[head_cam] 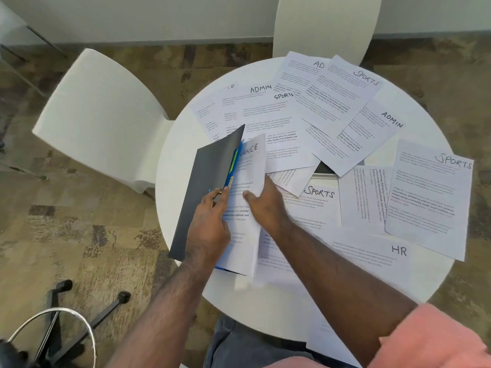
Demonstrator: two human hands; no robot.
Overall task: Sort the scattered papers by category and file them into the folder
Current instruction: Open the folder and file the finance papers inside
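Head view: folder (207, 187), dark cover raised, sits at the near-left edge of the round white table (170, 166), blue dividers showing inside. Left hand (210, 221) grips the folder's inner edge, fingers curled at the dividers. Right hand (261, 201) pinches a sheet headed "…ANCE" (248, 181), thumb on its face, the sheet standing curled just beside the dividers. Beyond the folder lie overlapping sheets marked ADMIN (261, 88) and SPORTS (366, 77); right of it, a SPORTS sheet (318, 193) and an HR sheet (398, 251). White chair (101, 115) stands left of the table.
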